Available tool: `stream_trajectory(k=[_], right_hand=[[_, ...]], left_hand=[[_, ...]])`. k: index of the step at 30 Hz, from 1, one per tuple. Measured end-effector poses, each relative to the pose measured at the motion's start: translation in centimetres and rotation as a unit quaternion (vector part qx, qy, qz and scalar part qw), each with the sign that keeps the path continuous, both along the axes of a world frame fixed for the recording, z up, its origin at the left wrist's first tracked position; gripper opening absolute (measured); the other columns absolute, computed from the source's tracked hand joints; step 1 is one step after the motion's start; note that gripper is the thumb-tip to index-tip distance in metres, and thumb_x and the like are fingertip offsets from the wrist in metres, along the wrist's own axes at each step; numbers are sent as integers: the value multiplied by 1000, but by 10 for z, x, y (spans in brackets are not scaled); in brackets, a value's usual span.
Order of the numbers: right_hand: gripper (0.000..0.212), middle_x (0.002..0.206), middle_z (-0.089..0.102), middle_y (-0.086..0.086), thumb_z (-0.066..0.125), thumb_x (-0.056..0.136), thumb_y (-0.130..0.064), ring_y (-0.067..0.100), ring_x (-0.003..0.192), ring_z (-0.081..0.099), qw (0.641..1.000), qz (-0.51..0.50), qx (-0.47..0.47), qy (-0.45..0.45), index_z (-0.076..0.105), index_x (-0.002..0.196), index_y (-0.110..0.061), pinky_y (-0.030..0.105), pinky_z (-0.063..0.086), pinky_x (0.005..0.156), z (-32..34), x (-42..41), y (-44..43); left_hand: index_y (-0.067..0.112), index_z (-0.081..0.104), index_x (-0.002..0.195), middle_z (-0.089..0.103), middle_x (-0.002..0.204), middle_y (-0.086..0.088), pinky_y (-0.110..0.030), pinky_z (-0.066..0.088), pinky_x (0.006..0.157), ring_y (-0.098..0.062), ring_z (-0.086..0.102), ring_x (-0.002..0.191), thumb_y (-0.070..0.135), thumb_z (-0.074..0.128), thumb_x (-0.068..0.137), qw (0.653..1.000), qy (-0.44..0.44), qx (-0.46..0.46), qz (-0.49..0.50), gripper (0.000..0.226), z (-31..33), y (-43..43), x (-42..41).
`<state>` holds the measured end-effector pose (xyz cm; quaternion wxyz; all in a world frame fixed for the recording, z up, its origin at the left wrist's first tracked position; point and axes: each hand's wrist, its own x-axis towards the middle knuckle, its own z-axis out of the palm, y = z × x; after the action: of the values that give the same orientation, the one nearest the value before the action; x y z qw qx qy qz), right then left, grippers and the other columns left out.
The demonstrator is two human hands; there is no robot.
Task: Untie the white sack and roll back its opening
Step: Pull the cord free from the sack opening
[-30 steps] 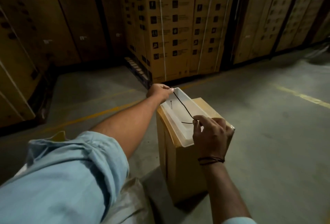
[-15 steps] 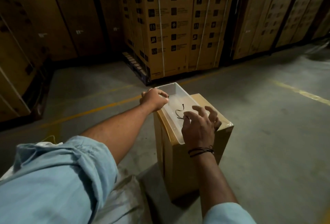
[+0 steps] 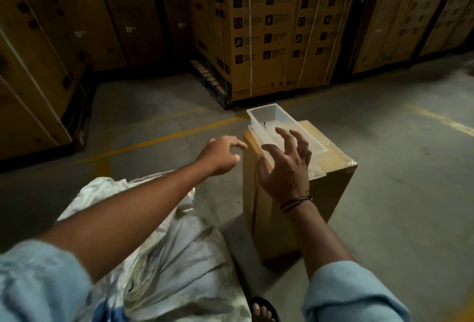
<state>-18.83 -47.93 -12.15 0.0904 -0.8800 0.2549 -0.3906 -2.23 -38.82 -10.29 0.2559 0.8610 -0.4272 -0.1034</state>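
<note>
While your left hand (image 3: 221,155) hovers at mid-frame, its fingers loosely curled and empty, your right hand (image 3: 284,167) spreads wide open over the box (image 3: 328,193) and its tray (image 3: 269,116). A dark string (image 3: 264,123) lies in the tray. The sack (image 3: 174,257) lies crumpled at lower centre, beneath your left forearm.

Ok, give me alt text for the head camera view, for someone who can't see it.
The left hand and right hand, both empty, hover by a clear plastic tray on a cardboard box; a dark string lies in the tray. A crumpled white sack lies on the floor under the left arm, stacked cartons behind.
</note>
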Motion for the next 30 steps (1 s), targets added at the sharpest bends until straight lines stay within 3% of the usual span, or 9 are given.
stream_trajectory(k=[2,4,8,13,17,20,24,26,30], right_hand=[[29,144,48,8,60,82,-39,35,139,32,998,47,-14,29,73,101,-22,54,35,107,-2,3,14],[30,143,48,7,57,83,-42,34,138,33,996,77,-21,47,74,99,-22,53,35,107,-4,7,28],[22,137,54,5,64,85,-38,32,133,36,991,116,-32,64,76,94,-23,52,40,101,-4,26,63],[17,129,60,-1,66,86,-37,30,128,41,978,194,-29,76,75,92,-24,47,40,98,-9,67,131],[16,124,62,-4,65,86,-37,29,123,44,953,278,-34,112,74,91,-25,47,41,95,-24,97,185],[15,121,63,-5,65,87,-37,27,120,47,934,323,-58,141,75,90,-26,46,42,95,-32,119,216],[13,112,67,-5,66,86,-33,26,111,53,919,362,-55,146,75,86,-24,44,44,91,-40,151,245],[11,110,68,-5,67,85,-31,27,110,54,914,374,-53,152,75,86,-23,44,46,88,-46,168,256],[7,108,69,-3,71,82,-26,28,105,56,903,399,-64,144,75,86,-21,44,48,85,-55,202,274]], left_hand=[[39,68,120,49,152,2,-38,24,119,-24,43,141,20,65,87,1000,13,9,-2,39,-9,51,-8],[36,71,118,55,147,1,-34,29,118,-20,48,137,16,68,87,1000,27,-5,6,37,-19,103,-15],[24,76,111,65,128,7,-17,37,101,-7,55,123,14,74,86,994,60,-73,51,27,-32,198,-24],[28,74,109,64,129,5,-28,40,109,-12,55,124,16,74,87,985,64,-104,121,24,-49,276,-10],[25,76,102,69,118,6,-34,44,107,-14,60,118,15,77,83,977,10,-140,163,22,-43,303,16],[25,77,99,65,115,10,-29,45,101,-14,60,114,17,75,82,968,-39,-150,199,19,-37,326,35],[32,72,111,58,129,6,-27,44,94,-21,56,116,29,72,85,956,-31,-89,277,27,-45,361,70],[30,64,127,53,137,1,-35,46,101,-27,57,121,34,70,86,947,-7,-74,313,42,-51,374,88],[24,40,150,44,154,-6,-43,36,113,-34,44,138,41,58,94,935,54,-10,351,61,-69,390,114]])
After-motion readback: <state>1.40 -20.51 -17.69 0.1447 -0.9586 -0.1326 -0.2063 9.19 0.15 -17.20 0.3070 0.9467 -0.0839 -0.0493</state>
